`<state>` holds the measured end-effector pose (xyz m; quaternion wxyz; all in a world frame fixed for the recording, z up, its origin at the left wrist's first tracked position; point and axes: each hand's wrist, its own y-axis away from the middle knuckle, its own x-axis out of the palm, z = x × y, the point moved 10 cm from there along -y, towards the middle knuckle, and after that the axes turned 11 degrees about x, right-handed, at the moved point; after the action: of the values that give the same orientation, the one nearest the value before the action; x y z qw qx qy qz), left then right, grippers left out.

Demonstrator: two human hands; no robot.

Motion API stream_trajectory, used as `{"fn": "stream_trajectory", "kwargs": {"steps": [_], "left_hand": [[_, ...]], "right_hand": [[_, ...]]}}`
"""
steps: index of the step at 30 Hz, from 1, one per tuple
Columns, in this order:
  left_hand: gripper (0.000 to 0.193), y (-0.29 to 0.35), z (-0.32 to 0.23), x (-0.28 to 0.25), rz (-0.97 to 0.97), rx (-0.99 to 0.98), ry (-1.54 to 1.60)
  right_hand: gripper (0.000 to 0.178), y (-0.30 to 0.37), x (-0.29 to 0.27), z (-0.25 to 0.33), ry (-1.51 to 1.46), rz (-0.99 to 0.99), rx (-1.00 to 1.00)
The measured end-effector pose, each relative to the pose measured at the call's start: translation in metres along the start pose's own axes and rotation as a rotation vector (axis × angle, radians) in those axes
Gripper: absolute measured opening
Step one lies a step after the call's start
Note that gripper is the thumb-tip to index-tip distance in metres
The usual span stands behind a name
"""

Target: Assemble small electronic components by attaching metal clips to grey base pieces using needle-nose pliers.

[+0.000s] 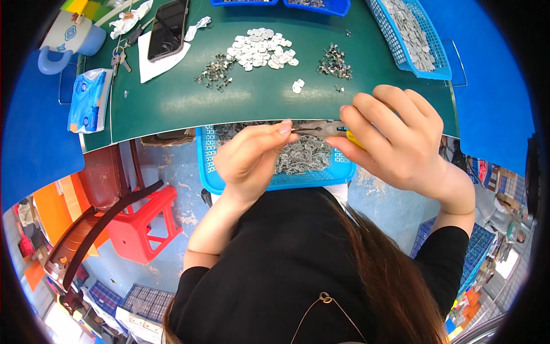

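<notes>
My right hand (401, 137) is closed around needle-nose pliers (323, 127) with a yellow grip, jaws pointing left. At the jaw tips, the fingers of my left hand (249, 155) pinch together; what they hold is too small and covered to name. Both hands are over the table's front edge, above a blue plastic basket (275, 185) at my lap full of small grey pieces (306, 155). Beyond them on the green table (172, 106) lie a pile of flat white pieces (260, 50) and two heaps of small metal clips (335, 62), with a few white pieces (298, 86) apart from the pile.
A blue basket (435, 70) of flat grey pieces stands at the far right, blue trays (318, 6) at the back. On the left are a phone (168, 28), keys (121, 58), a tissue pack (90, 100) and a blue cup (71, 37). A red stool (143, 226) stands below left.
</notes>
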<state>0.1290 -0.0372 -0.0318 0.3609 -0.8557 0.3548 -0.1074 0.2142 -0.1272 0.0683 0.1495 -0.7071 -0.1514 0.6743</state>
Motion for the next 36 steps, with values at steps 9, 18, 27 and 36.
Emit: {"fn": "stream_trajectory", "kwargs": {"steps": [9, 18, 27, 36], "left_hand": [[0.026, 0.017, 0.048, 0.035, 0.267, -0.334, 0.068], [0.050, -0.003, 0.051, 0.051, 0.440, 0.105, -0.711], [0.025, 0.011, 0.040, 0.001, 0.334, 0.086, -0.497], [0.017, 0.038, 0.074, -0.104, -0.199, -0.382, -0.273]], "right_hand": [[0.027, 0.032, 0.053, -0.085, -0.322, 0.191, 0.504], [0.032, 0.113, 0.118, -0.176, 0.210, -0.019, 1.015], [0.015, 0.004, 0.122, -0.054, -0.436, -0.217, 0.491], [0.019, -0.071, 0.173, 0.020, -0.374, -0.132, 0.197]]}}
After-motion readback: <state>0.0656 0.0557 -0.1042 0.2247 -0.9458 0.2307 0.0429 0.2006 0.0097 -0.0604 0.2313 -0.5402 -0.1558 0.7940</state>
